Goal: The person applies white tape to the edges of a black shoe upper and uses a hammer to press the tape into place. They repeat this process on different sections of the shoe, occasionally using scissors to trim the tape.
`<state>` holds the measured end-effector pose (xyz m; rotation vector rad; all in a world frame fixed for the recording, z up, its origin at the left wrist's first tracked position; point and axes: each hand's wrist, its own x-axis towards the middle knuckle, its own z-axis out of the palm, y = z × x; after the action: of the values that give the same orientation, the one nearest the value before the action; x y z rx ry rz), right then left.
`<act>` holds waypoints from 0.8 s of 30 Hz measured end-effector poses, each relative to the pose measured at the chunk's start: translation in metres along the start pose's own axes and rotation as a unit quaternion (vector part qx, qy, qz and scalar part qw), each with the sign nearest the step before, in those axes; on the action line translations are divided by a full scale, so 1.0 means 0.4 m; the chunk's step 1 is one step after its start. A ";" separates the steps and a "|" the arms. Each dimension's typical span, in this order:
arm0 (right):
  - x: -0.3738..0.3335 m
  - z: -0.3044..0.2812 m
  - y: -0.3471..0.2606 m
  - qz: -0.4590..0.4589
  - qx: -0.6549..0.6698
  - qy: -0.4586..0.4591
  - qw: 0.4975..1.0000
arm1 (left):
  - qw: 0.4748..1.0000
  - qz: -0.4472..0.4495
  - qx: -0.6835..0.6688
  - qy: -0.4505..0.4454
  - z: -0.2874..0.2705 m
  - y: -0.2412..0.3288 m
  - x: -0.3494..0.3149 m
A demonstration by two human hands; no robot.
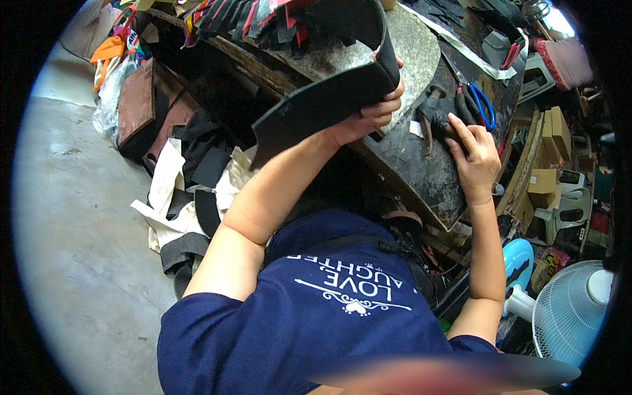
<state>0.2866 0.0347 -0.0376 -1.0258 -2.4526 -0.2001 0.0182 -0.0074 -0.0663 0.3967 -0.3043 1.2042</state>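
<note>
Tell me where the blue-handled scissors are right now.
In the head view, the blue-handled scissors lie on the dark worktable at upper right, just beyond the right hand and right of the dark hammer-like tool.

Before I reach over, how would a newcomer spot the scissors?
Find the dark workbench at the picture's upper right. Just beyond the right hand there lie the scissors. Their bright blue handle sets them apart from the dark tools beside them.
</note>
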 end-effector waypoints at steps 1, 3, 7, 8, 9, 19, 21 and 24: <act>0.000 0.000 0.000 -0.011 0.001 0.006 1.000 | 1.000 -0.001 -0.004 0.003 0.003 0.001 0.000; 0.003 -0.003 -0.001 -0.013 0.000 0.005 1.000 | 1.000 -0.007 -0.010 0.023 0.010 0.002 -0.002; 0.007 -0.011 -0.007 -0.019 0.000 0.008 1.000 | 0.865 -0.027 0.400 0.302 0.048 0.004 -0.001; 0.007 -0.012 -0.009 -0.018 0.000 0.009 1.000 | 0.744 0.027 0.603 0.286 0.063 -0.003 0.007; 0.007 -0.014 -0.011 -0.024 -0.008 0.020 0.999 | 0.683 0.010 0.701 0.204 0.082 0.010 0.011; 0.007 -0.016 -0.016 -0.011 0.014 0.018 1.000 | 0.190 0.288 0.937 0.056 0.279 0.267 0.106; 0.008 -0.017 -0.017 -0.012 0.013 0.019 1.000 | 0.190 0.214 0.933 0.216 0.310 0.359 0.150; 0.009 -0.018 -0.018 -0.015 0.012 0.015 1.000 | 0.020 0.122 0.927 0.355 0.323 0.456 0.211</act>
<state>0.2821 0.0296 -0.0292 -0.9689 -2.4381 -0.1935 -0.1281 0.0605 0.1101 -1.4865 -2.2021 -0.8644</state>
